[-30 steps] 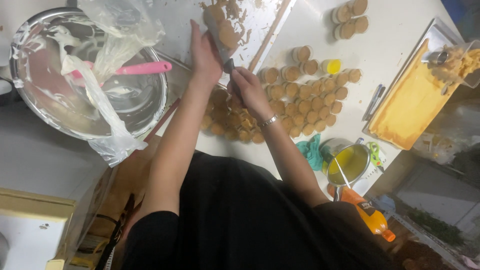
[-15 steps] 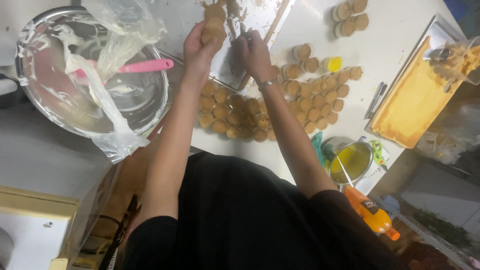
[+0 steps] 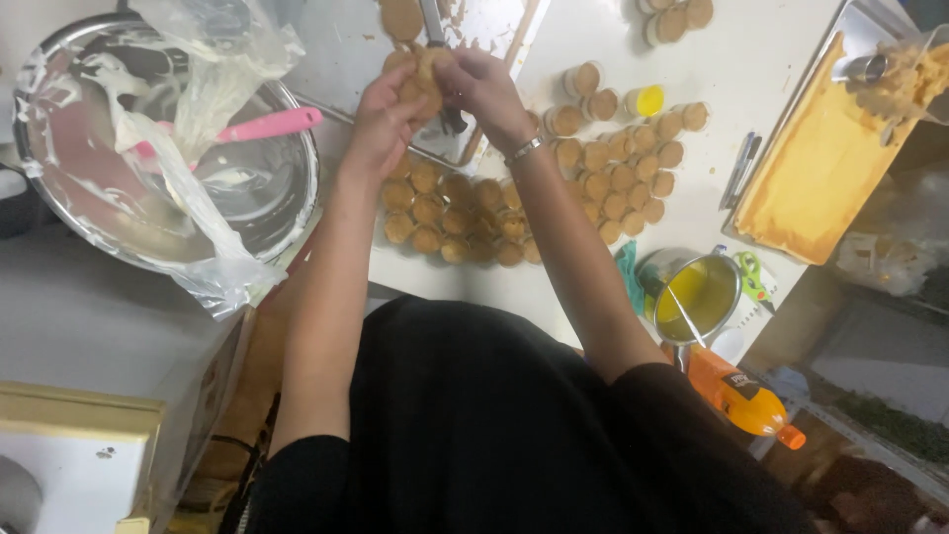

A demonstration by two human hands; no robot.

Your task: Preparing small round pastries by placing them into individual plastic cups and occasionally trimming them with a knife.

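Observation:
My left hand [image 3: 381, 114] and my right hand [image 3: 484, 89] meet over a metal tray [image 3: 341, 59] at the far side of the white table. Together they hold a small round tan cake [image 3: 420, 71] between the fingers. A bracelet sits on my right wrist. Beneath my forearms lie several more round cakes [image 3: 465, 213] in rows on the table. Another round cake [image 3: 400, 18] lies on the tray beyond my hands, beside a knife [image 3: 433, 20]; a dark handle [image 3: 452, 121] shows under my right hand.
On the left stands a large metal bowl [image 3: 282, 203] with cream smears, a crumpled plastic bag [image 3: 198, 89] and a pink spatula [image 3: 272, 124]. A yellow sheet cake [image 3: 820, 168], pens [image 3: 741, 168], a metal cup of yellow liquid [image 3: 697, 292] and an orange bottle [image 3: 746, 400] are at the right.
My hands have lifted from the rows of cakes on the table to the tray. The left hand brought up a round cake, and both hands now hold it.

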